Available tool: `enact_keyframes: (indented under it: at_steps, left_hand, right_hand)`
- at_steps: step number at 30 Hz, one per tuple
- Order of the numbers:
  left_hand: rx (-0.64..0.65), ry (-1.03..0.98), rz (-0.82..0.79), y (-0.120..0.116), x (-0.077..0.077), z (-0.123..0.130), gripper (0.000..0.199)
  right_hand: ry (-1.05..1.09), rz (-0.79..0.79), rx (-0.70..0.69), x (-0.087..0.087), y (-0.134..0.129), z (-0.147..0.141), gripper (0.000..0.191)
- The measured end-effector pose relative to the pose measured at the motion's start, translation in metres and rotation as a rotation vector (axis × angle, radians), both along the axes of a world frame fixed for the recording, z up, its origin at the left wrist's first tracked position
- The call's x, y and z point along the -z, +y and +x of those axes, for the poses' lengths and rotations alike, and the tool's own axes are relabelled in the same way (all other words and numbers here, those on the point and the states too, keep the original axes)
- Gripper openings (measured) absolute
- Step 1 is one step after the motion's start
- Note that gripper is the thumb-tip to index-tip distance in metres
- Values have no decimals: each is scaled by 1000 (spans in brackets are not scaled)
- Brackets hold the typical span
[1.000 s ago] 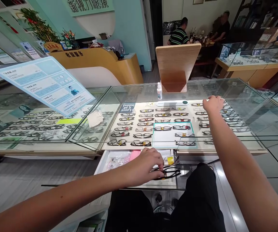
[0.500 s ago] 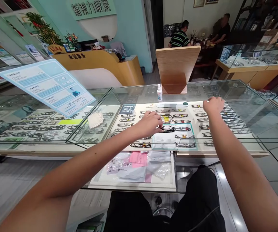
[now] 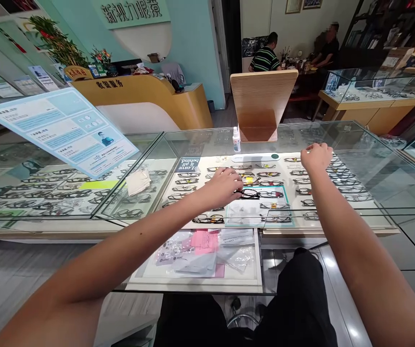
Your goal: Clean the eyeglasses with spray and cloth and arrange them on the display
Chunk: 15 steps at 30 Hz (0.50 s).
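Observation:
Near the middle of the glass display case [image 3: 207, 140], my left hand [image 3: 226, 185] has its fingers closed on a pair of black glasses [image 3: 251, 193], which sticks out to the right of the fingertips. My right hand [image 3: 317, 156] is at the right over the glass, its fingers curled; whatever they hold, if anything, is hidden. Rows of glasses lie in the case under and around both hands, such as the dark pair [image 3: 208, 219] at the front left. A teal-edged sheet [image 3: 241, 217] lies just below my left hand.
A small white spray bottle [image 3: 236, 140] stands on the glass before a wooden-backed stand [image 3: 263, 99]. A cloth [image 3: 138, 182] and a tilted blue sign [image 3: 65, 130] are at left. An open drawer [image 3: 196, 284] holds plastic bags. Two people sit in the background.
The view has shifted slightly. Both hands stay in nearly the same places, with the black glasses still at my left hand.

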<state>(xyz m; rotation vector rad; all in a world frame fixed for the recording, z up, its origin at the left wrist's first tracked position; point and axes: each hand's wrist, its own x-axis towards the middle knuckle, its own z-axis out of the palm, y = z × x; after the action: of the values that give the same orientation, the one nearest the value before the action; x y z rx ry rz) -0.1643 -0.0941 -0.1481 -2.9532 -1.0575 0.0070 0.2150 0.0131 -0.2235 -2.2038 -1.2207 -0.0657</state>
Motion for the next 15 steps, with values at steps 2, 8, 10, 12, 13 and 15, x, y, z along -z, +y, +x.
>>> enact_keyframes:
  at_steps: [2,8,10,12,13,15]
  left_hand:
    - [-11,-8,-7,-3,1,0,17]
    - [-1,-7,15,-13,-2,2,17]
    - [-13,7,10,-16,-4,3,16]
    - [-29,29,3,-19,-5,5,18]
    - [-33,40,7,-21,-4,6,19]
    - [-32,60,25,-23,-4,7,19]
  right_hand:
    - [2,16,-3,2,1,0,28]
    - [-6,47,-13,7,6,3,24]
    - [-6,32,-10,7,6,3,24]
    - [-5,21,-12,8,7,4,25]
    - [-5,20,-13,8,7,4,25]
    - [-5,24,-16,8,8,4,25]
